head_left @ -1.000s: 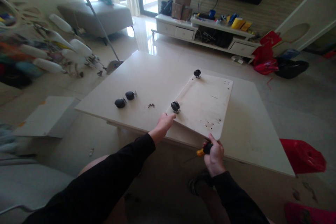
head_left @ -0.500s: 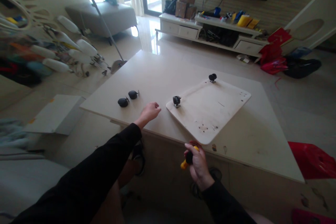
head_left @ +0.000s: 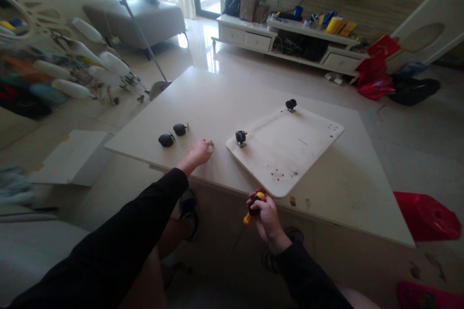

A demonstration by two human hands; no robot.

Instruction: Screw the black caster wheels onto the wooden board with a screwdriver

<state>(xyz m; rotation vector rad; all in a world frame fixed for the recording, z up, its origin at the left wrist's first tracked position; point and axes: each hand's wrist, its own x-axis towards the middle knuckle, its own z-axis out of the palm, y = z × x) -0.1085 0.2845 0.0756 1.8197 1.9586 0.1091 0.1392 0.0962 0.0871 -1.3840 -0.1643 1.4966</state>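
Note:
My left hand [head_left: 200, 151] is low over the white table [head_left: 224, 91], its fingers pinched together. Something small and dark shows at its fingertips, too small to name. In my right hand [head_left: 267, 215], at the table's front edge, is a yellow-and-black screwdriver [head_left: 255, 205], partly covered by my fingers. Close beyond that hand lies a white board [head_left: 286, 149] with groups of holes at its bare corners. A black caster [head_left: 240, 137] stands on its left corner and another caster [head_left: 290, 105] on its far corner. Two loose casters, a nearer one [head_left: 166, 140] and a farther one [head_left: 179, 129], lie left of my left hand.
A white box [head_left: 68, 157] is on the floor to the left. Red plastic stools or bins, one of them [head_left: 427, 215] at the right, flank the table. Beyond stand a low TV cabinet [head_left: 246, 36], a grey bench [head_left: 145, 21] and red bags [head_left: 375, 79].
My left hand has shifted slightly left, its fingers turned down toward the tabletop. My right hand has moved a little up and left with the screwdriver. The whole view has shifted slightly.

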